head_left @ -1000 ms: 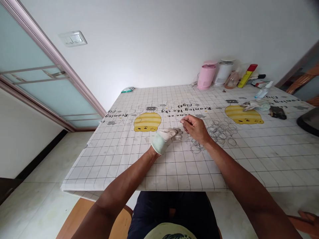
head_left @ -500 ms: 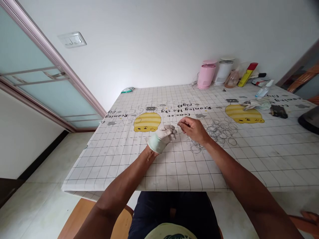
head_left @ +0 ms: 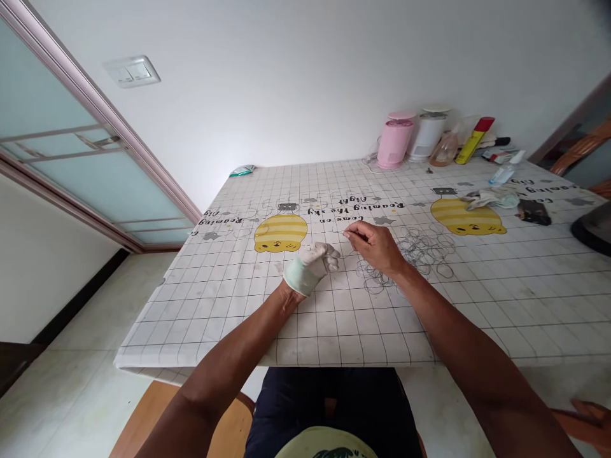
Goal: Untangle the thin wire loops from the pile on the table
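On the table lies a loose heap of thin grey wire loops (head_left: 422, 253), partly hidden behind my right hand. My right hand (head_left: 375, 245) is bare and pinches a thin wire between thumb and forefinger; a faint strand shows at the fingertips, just left of the heap. To its left, my left hand (head_left: 317, 259) wears a white work glove with a pale green cuff. Its fingers are curled closed, and whatever they hold, if anything, is too small to make out. A small gap separates the two hands.
A checked tablecloth (head_left: 214, 312) with yellow bear prints covers the table. Along the wall stand a pink device (head_left: 395, 143), a white device (head_left: 427, 137), and a yellow spray can (head_left: 475, 140). A crumpled glove (head_left: 491, 198) and a clear bottle (head_left: 506, 169) lie right; a green packet (head_left: 242, 170) lies back left.
My right hand has shifted slightly right, away from my left hand, with a thin strand showing at its fingertips. The gloved left hand has turned a little, its fingers still curled.
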The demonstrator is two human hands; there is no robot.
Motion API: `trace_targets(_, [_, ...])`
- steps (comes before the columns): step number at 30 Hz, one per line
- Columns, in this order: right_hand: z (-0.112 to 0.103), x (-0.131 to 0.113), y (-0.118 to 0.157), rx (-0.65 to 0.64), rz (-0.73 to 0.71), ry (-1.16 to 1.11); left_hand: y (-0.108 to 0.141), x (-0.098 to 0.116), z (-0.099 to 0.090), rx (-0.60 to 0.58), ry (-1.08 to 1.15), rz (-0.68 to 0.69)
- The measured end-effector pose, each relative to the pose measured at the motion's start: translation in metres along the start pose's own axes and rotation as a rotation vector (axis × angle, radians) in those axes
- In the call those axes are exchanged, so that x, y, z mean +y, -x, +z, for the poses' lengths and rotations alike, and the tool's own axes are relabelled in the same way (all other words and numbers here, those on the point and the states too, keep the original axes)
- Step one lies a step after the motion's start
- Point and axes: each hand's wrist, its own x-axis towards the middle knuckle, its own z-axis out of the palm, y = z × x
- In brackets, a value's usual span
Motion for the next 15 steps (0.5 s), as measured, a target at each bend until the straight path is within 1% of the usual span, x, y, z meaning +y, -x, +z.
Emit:
trace_targets(3, [-0.002,-0.002,0.000,-0.001,0.003,-0.036,0.002,0.000,0.003,-0.042,0.016,0.022])
trace_targets(7, [-0.004,-0.003,0.000,0.022,0.004,-0.049,0.005,0.004,0.008,-0.031,0.030,0.044])
trace_targets(11, [-0.004,-0.002,0.000,0.064,0.012,0.002,0.006,0.008,0.009,0.034,-0.011,0.046])
trace_targets(15, [-0.001,0.000,0.000,0.085,0.000,0.032,0.006,0.011,0.007,0.132,-0.155,0.063])
